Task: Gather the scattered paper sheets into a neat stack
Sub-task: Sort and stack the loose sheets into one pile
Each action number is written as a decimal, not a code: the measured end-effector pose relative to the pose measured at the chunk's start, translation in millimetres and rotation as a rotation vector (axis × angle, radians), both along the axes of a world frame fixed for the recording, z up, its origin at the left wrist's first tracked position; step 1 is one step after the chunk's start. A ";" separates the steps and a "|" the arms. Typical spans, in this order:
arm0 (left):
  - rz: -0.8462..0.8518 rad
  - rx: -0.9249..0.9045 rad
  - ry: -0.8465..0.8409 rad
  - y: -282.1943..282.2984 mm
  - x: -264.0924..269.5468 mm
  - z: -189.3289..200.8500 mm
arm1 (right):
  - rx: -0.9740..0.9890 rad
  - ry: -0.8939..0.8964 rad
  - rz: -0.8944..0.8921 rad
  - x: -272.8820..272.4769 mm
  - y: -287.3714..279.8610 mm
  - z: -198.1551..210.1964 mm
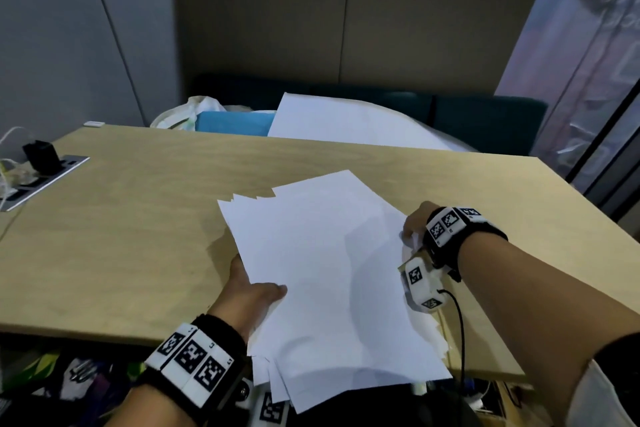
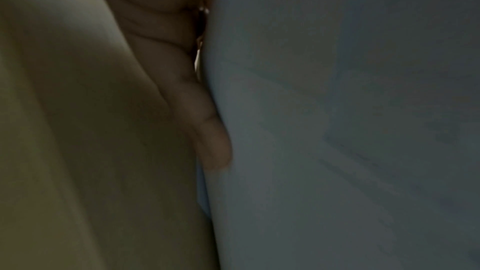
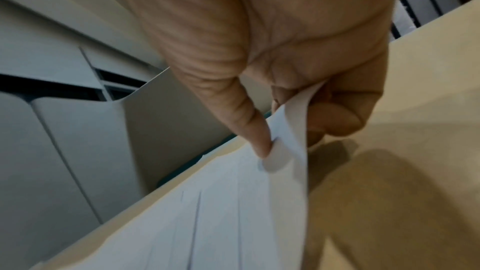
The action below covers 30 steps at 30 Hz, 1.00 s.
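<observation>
A loose stack of white paper sheets (image 1: 322,274) lies on the wooden table (image 1: 138,218), its near end hanging over the front edge, its far corners fanned out. My left hand (image 1: 252,291) holds the stack's left edge, thumb on top and fingers hidden beneath. In the left wrist view a finger (image 2: 207,134) lies along the dim underside of the paper (image 2: 337,130). My right hand (image 1: 414,225) grips the stack's right edge; in the right wrist view its thumb (image 3: 249,122) pinches the curled paper edge (image 3: 291,147) against the curled fingers (image 3: 335,118).
A large white sheet (image 1: 346,121) and a blue box (image 1: 232,123) lie behind the table's far edge, by a dark teal sofa (image 1: 485,121). A power strip with a black plug (image 1: 41,166) sits at the table's left. Bags lie on the floor below the front edge.
</observation>
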<state>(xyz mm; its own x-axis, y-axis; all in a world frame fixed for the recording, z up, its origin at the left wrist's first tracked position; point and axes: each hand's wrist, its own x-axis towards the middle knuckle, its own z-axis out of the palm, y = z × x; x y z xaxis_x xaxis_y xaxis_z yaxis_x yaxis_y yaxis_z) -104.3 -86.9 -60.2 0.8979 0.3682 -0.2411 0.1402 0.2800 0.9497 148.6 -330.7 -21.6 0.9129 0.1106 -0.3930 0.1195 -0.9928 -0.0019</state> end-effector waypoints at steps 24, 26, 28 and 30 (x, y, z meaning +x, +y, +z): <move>0.132 -0.007 0.177 -31.5 7.7 15.3 | 0.765 -0.272 -0.135 -144.4 -4.0 76.8; 0.122 0.007 0.179 -35.2 10.0 19.9 | 0.689 -0.192 -0.129 -144.7 -4.4 59.9; 0.094 -0.034 0.126 -38.9 11.0 19.0 | 0.649 -0.146 -0.138 -143.4 -5.0 47.1; 0.056 0.000 0.078 -41.5 9.8 14.9 | 0.584 -0.133 -0.105 -142.0 -6.7 38.2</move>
<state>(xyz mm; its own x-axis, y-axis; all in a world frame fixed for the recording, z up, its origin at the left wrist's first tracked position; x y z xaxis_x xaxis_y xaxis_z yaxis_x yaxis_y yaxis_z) -94.5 -128.5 -45.3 0.8543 0.4175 -0.3096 0.1980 0.2892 0.9366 6.6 -337.5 16.6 0.9676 0.1803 -0.1767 0.0573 -0.8384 -0.5420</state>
